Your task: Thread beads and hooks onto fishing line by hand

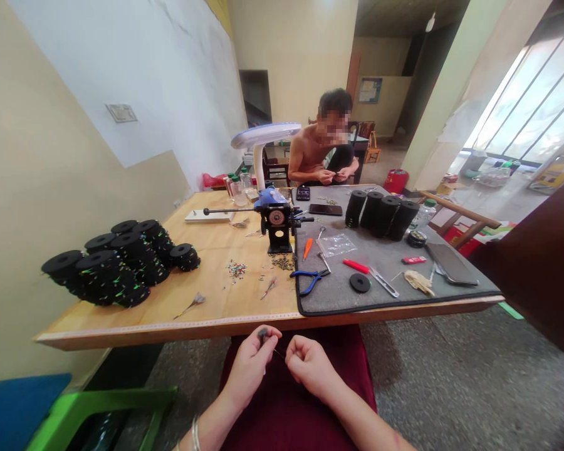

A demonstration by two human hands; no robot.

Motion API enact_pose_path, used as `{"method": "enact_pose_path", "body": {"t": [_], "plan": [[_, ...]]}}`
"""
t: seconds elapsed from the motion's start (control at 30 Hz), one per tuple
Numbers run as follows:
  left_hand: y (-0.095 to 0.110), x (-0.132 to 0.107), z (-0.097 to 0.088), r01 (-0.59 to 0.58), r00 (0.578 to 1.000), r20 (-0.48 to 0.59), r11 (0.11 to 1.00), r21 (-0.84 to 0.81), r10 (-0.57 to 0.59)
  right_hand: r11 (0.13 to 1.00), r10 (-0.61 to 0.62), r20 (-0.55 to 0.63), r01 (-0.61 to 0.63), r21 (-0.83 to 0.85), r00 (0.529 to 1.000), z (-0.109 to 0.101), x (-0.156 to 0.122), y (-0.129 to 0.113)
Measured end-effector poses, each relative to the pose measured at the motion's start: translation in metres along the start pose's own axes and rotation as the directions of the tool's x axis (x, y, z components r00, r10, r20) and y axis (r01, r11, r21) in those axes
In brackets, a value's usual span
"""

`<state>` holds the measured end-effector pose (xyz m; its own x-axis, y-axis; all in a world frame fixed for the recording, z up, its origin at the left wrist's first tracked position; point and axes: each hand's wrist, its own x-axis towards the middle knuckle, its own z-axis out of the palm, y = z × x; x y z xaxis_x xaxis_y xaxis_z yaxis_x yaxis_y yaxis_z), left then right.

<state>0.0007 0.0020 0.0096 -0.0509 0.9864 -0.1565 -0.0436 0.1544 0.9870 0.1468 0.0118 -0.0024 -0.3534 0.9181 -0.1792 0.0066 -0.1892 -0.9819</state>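
Both hands are held over my dark red lap, just in front of the table's edge. Between its thumb and fingers, my left hand point(254, 360) pinches a small dark bundle point(263, 334); its exact kind is too small to tell. Close by on the right, my right hand point(311, 364) is closed in a pinch. A thin dark strand point(278, 354) spans the gap between the hands, but what the right fingertips grip is hidden. Similar greyish tufts with thin tails, such as one tuft point(197, 300), lie on the wooden table point(169, 319).
Black foam spools point(122, 263) are stacked at left, with more spools point(385, 213) on the grey mat point(329, 300). A winding device point(278, 225) stands mid-table beside beads point(237, 269). Blue pliers point(310, 280) lie near the front. Opposite sits another person point(310, 153); a lamp point(263, 134) rises between.
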Motion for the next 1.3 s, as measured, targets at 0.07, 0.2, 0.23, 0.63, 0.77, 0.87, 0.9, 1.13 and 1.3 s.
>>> {"method": "enact_pose_path", "body": {"t": [0.07,0.2,0.23,0.63,0.77,0.87,0.9,1.13,1.3], "plan": [[-0.002,0.001,0.0,-0.016,1.0,-0.019,1.0,-0.007,0.016,1.0,-0.001,-0.009,0.001,-0.002,1.0,0.0,0.0,0.001],[-0.004,0.004,-0.003,-0.03,0.998,-0.056,0.998,-0.059,0.027,1.0,-0.009,-0.031,0.009,0.016,0.999,-0.001,0.0,0.004],[-0.004,0.006,-0.005,-0.039,0.996,-0.082,0.996,-0.083,0.032,1.0,-0.006,-0.032,0.007,0.026,0.999,-0.001,0.0,0.004],[0.01,-0.003,-0.028,0.036,0.999,0.005,0.999,-0.015,-0.036,0.971,0.086,-0.042,-0.074,0.226,0.995,-0.002,-0.005,-0.01],[0.014,-0.008,-0.016,0.049,0.993,0.104,0.995,0.089,-0.058,0.986,0.07,-0.036,-0.064,0.154,0.997,-0.001,-0.004,-0.007],[0.018,-0.004,-0.007,0.022,0.993,0.109,0.992,0.12,-0.035,0.993,0.061,-0.026,-0.058,0.099,0.998,-0.001,-0.003,-0.004],[0.019,-0.003,-0.005,0.01,0.995,0.102,0.992,0.126,-0.023,0.994,0.06,-0.019,-0.058,0.093,0.998,-0.002,-0.002,-0.004],[0.02,0.004,-0.005,-0.124,0.99,0.09,0.968,0.219,0.107,0.974,0.058,0.072,-0.072,0.217,0.996,-0.007,0.001,-0.009],[0.022,0.001,-0.002,-0.212,0.977,0.07,0.917,0.338,0.201,0.998,0.041,0.054,-0.044,0.048,0.998,-0.002,0.007,-0.016]]}}
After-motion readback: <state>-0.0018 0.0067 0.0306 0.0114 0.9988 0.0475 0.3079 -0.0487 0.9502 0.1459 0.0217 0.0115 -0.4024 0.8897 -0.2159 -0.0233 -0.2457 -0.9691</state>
